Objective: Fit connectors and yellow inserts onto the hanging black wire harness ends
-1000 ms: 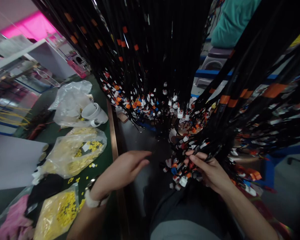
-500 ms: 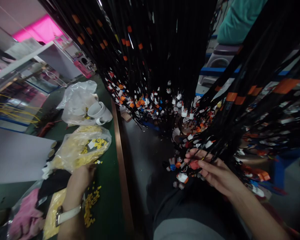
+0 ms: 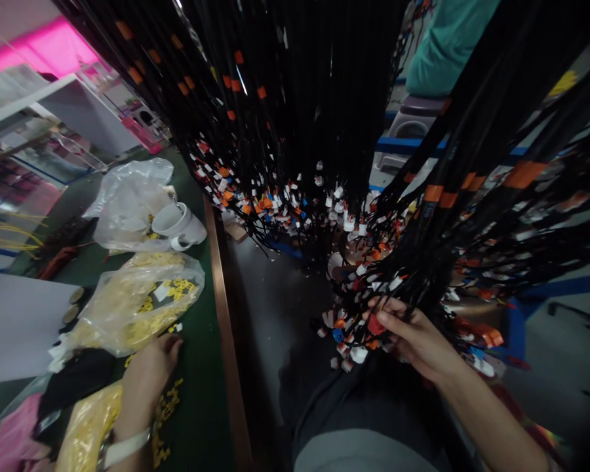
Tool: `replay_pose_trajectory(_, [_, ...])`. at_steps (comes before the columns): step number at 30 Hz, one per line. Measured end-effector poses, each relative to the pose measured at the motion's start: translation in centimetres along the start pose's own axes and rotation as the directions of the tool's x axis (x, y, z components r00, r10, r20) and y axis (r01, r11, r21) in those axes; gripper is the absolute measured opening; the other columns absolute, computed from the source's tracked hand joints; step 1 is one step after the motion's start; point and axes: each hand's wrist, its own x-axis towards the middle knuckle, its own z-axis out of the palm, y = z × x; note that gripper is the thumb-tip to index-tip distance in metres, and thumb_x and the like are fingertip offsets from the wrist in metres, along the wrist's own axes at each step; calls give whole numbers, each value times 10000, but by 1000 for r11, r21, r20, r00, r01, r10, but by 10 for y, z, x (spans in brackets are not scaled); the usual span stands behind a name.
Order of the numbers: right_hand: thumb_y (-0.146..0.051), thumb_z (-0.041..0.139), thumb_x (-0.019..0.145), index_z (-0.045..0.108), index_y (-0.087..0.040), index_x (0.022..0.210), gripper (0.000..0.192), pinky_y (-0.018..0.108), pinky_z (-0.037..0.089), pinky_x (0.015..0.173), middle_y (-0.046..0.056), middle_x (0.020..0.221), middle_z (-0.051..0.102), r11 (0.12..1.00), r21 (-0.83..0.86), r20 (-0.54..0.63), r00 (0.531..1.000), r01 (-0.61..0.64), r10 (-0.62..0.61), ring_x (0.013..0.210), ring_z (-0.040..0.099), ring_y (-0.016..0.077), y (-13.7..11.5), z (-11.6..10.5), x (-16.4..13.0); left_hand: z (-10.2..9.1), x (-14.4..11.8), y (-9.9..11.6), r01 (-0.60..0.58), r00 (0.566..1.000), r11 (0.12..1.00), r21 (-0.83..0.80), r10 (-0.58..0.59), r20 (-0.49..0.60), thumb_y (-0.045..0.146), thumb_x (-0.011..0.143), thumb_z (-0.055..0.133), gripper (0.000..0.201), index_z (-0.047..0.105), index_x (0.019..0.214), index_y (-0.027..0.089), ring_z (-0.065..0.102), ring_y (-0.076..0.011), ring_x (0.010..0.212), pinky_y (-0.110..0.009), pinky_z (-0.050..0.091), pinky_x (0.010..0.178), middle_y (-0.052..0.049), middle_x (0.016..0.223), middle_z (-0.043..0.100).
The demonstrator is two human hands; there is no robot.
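Here the right hand (image 3: pixel 417 341) pinches a red connector (image 3: pixel 375 324) among the hanging black cables (image 3: pixel 423 262), while the left hand (image 3: pixel 145 380), fingers curled downward, picks at loose yellow parts (image 3: pixel 164 410) on the green bench (image 3: pixel 196 367). Its grasp cannot be told; fitting likely follows, needing careful alignment.

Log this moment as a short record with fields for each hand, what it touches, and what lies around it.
Left hand: palm down on the green table, fingers among loose yellow pieces; grip cannot be told.
Right hand: raised at the hanging black cables, thumb and fingers pinched on a red connector.
Near left hand: clear bag of yellow pieces, white watch on the wrist.
Farther back: white mug, crumpled clear bag.
Cable ends: white, orange and blue connectors.
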Motion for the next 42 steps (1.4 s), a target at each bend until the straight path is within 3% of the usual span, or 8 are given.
replay_pose_trajectory(2, [-357,773,650,684,-208,886,293,218,478,578,35,842,671,1000,13,-5,1000,-8,8,693,596,140,0,0,0,12,-16,-9,-28,999,999,-16,28,-17,463,814,357,404,628,835,163,635,-254,786,-321,469,730,-112,825,678])
replay_pose_trajectory(7, [-383,754,675,682,-217,880,273,169,455,535,6,746,659,998,53,2,999,-39,39,647,590,106,0,5,2,48,-59,-16,-99,952,993,63,113,-283,558,820,294,599,558,1048,71,580,-292,919,-385,443,851,-179,966,617])
replay_pose_trajectory(12, [-385,743,692,689,-210,839,235,151,461,510,-8,739,625,996,74,-23,999,-41,43,617,566,83,0,9,2,59,-75,-10,-41,922,978,203,116,-371,487,872,268,497,562,948,94,583,-282,871,-370,433,815,-170,918,623])
replay_pose_trajectory(17, [-369,761,676,695,-202,845,246,133,473,514,-1,803,629,993,107,-36,998,-54,58,637,575,74,-1,9,1,50,-74,-3,155,966,963,222,-100,-239,481,900,250,436,541,883,157,611,-226,668,-287,388,558,-104,803,642])
replay_pose_trajectory(23, [-377,757,680,693,-210,860,253,132,477,491,-11,763,622,993,97,-19,998,-62,64,584,558,63,-1,7,2,35,-70,3,316,946,939,134,-300,-122,516,885,275,430,547,885,182,598,-237,568,-262,325,488,-63,623,611])
replay_pose_trajectory(32, [-371,725,720,684,-210,805,188,136,484,529,-20,691,609,993,107,23,998,-54,51,593,566,69,0,7,4,23,-74,16,222,970,973,55,-215,-115,469,868,310,399,563,819,163,640,-267,760,-329,452,648,-125,805,662])
replay_pose_trajectory(38, [-374,725,720,690,-221,871,218,135,496,564,-23,700,625,993,102,23,998,-52,50,628,585,76,0,6,3,30,-72,-22,150,989,986,-79,-150,0,439,803,375,401,624,942,158,648,-264,845,-334,487,734,-121,967,688])
replay_pose_trajectory(42, [-372,726,720,690,-222,874,218,119,484,548,-27,696,625,994,97,16,998,-57,56,619,586,66,1,6,3,21,-68,-34,198,975,965,-171,-178,130,409,675,497,329,668,861,198,660,-250,819,-296,505,696,-66,934,716])
